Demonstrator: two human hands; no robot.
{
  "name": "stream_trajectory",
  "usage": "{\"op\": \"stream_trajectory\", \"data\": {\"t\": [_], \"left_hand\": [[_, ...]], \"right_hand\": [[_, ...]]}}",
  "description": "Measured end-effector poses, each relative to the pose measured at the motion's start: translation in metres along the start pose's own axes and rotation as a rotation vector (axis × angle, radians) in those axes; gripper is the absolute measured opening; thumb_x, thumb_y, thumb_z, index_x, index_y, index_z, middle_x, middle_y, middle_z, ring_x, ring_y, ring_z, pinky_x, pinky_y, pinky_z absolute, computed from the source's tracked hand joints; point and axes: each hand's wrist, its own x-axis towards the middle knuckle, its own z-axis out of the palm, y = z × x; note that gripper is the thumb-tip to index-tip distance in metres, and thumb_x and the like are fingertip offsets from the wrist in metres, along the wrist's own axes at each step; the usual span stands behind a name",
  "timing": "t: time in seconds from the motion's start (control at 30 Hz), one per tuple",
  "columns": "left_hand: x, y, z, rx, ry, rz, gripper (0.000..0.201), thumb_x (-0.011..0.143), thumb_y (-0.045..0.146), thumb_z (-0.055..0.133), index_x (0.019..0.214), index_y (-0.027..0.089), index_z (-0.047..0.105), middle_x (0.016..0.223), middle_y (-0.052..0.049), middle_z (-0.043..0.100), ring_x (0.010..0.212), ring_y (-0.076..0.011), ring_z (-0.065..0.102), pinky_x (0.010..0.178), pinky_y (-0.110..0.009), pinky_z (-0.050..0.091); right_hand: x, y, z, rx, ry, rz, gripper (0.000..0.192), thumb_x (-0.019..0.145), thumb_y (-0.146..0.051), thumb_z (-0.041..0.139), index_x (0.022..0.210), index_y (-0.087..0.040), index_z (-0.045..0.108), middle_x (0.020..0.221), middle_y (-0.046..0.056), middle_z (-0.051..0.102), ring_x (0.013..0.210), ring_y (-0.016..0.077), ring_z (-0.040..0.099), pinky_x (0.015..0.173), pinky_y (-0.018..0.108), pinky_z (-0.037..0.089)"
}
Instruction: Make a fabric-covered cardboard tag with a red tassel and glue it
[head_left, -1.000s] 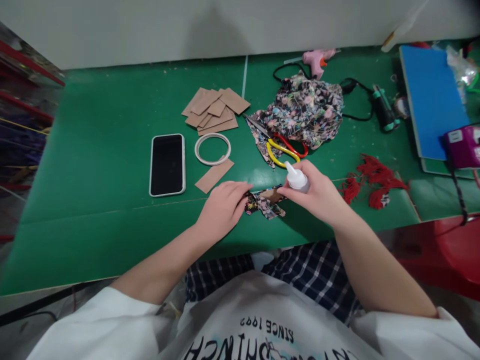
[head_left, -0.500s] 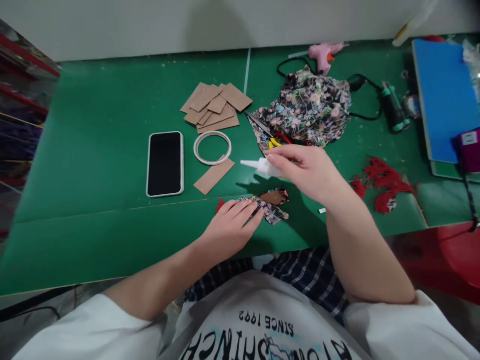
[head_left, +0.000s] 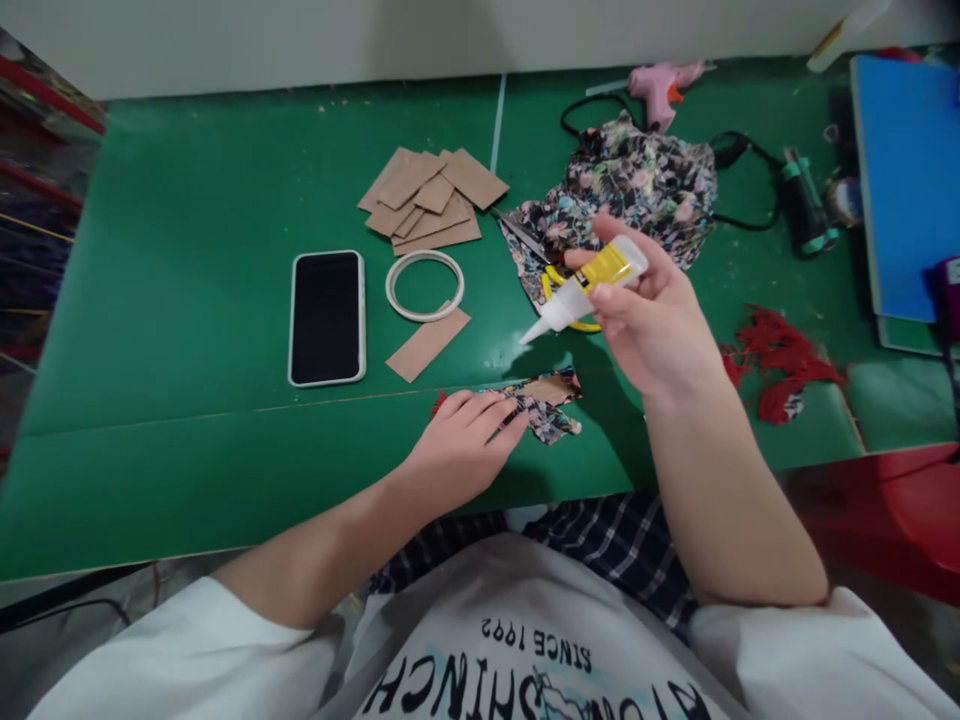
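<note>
Green table (head_left: 187, 300): left hand (head_left: 457, 450) pins fabric-covered card (head_left: 544, 400) flat; right hand (head_left: 652, 320) grips glue bottle (head_left: 592, 280), nozzle down. Advise small, steady dabs.

Tilted glue bottle (head_left: 592, 285), nozzle down-left

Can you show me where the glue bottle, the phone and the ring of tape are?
glue bottle (head_left: 592, 282), head view, on its yellow label, held in the right hand (head_left: 660, 330).
phone (head_left: 327, 317), head view, middle of its dark screen.
ring of tape (head_left: 397, 303), head view, on its white left rim.
</note>
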Motion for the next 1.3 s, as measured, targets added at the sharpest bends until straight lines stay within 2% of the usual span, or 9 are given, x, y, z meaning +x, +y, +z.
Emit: {"op": "stream_trajectory", "data": {"t": [0.27, 0.4, 0.63, 0.73, 0.83, 0.93, 1.03, 1.17, 1.3], "left_hand": [[0.001, -0.002, 0.001, -0.039, 0.060, 0.013, 0.028, 0.083, 0.012, 0.045, 0.106, 0.015, 0.061, 0.108, -0.010, 0.064, 0.100, -0.0230, 0.055, 0.082, -0.037, 0.041], [0.003, -0.003, 0.001, -0.046, 0.087, 0.022, 0.026, 0.083, 0.012, 0.046, 0.104, 0.015, 0.062, 0.105, -0.010, 0.065, 0.097, -0.0226, 0.056, 0.080, -0.036, 0.041], [0.006, -0.004, 0.000, -0.062, 0.118, 0.018, 0.024, 0.081, 0.012, 0.049, 0.101, 0.015, 0.063, 0.102, -0.009, 0.066, 0.094, -0.0217, 0.057, 0.081, -0.037, 0.041], [0.006, -0.004, -0.001, -0.069, 0.125, 0.023, 0.024, 0.081, 0.012, 0.050, 0.100, 0.014, 0.064, 0.101, -0.009, 0.066, 0.093, -0.0221, 0.057, 0.081, -0.037, 0.042], [0.007, -0.004, -0.001, -0.077, 0.130, 0.022, 0.024, 0.081, 0.012, 0.050, 0.100, 0.014, 0.064, 0.101, -0.008, 0.066, 0.093, -0.0219, 0.058, 0.081, -0.037, 0.042], [0.007, -0.004, -0.002, -0.079, 0.128, 0.012, 0.023, 0.082, 0.013, 0.049, 0.100, 0.015, 0.064, 0.101, -0.008, 0.066, 0.093, -0.0216, 0.058, 0.082, -0.037, 0.042], [0.007, -0.004, -0.001, -0.086, 0.123, 0.014, 0.024, 0.082, 0.013, 0.049, 0.101, 0.016, 0.064, 0.101, -0.008, 0.066, 0.094, -0.0218, 0.057, 0.083, -0.038, 0.041], [0.007, -0.005, -0.002, -0.094, 0.131, 0.023, 0.025, 0.081, 0.012, 0.049, 0.101, 0.015, 0.064, 0.101, -0.008, 0.066, 0.095, -0.0224, 0.056, 0.082, -0.038, 0.042], [0.008, -0.005, -0.003, -0.095, 0.134, 0.026, 0.024, 0.082, 0.013, 0.049, 0.100, 0.015, 0.065, 0.101, -0.009, 0.066, 0.094, -0.0221, 0.055, 0.082, -0.038, 0.042]], "right_hand": [[0.000, -0.009, -0.011, -0.015, 0.126, 0.070, 0.036, 0.080, -0.061, 0.040, 0.088, -0.027, 0.048, 0.080, 0.003, 0.061, 0.078, 0.0188, 0.061, 0.075, 0.041, 0.050], [0.001, -0.002, -0.020, 0.017, 0.207, 0.021, 0.037, 0.078, -0.061, 0.046, 0.067, -0.026, 0.049, 0.071, 0.002, 0.060, 0.074, 0.0181, 0.061, 0.075, 0.038, 0.050], [0.000, 0.007, -0.020, 0.108, 0.178, -0.116, 0.032, 0.070, -0.043, 0.068, 0.096, -0.025, 0.063, 0.098, 0.000, 0.067, 0.099, 0.0202, 0.060, 0.089, 0.040, 0.047], [0.000, 0.006, -0.013, 0.168, 0.203, -0.079, 0.021, 0.071, -0.040, 0.068, 0.087, -0.027, 0.063, 0.073, -0.003, 0.065, 0.075, 0.0154, 0.064, 0.080, 0.037, 0.050], [-0.001, 0.003, -0.009, 0.214, 0.182, -0.037, 0.019, 0.071, -0.041, 0.067, 0.083, -0.027, 0.063, 0.056, -0.006, 0.054, 0.052, 0.0106, 0.055, 0.068, 0.034, 0.051], [-0.002, 0.001, -0.008, 0.213, 0.063, 0.004, 0.036, 0.070, -0.046, 0.066, 0.101, -0.027, 0.061, 0.066, -0.004, 0.059, 0.063, 0.0134, 0.059, 0.067, 0.033, 0.050], [-0.002, 0.003, -0.010, 0.226, -0.052, 0.080, 0.033, 0.072, -0.047, 0.064, 0.096, -0.024, 0.062, 0.069, -0.002, 0.061, 0.070, 0.0147, 0.061, 0.069, 0.033, 0.050], [-0.002, 0.008, -0.009, 0.339, -0.074, 0.106, 0.023, 0.069, -0.043, 0.068, 0.079, -0.022, 0.061, 0.060, -0.005, 0.056, 0.058, 0.0099, 0.056, 0.065, 0.029, 0.049], [-0.002, 0.008, -0.006, 0.403, -0.079, 0.092, 0.036, 0.064, -0.041, 0.073, 0.094, -0.025, 0.062, 0.059, -0.007, 0.053, 0.056, 0.0088, 0.054, 0.065, 0.029, 0.050]]}}
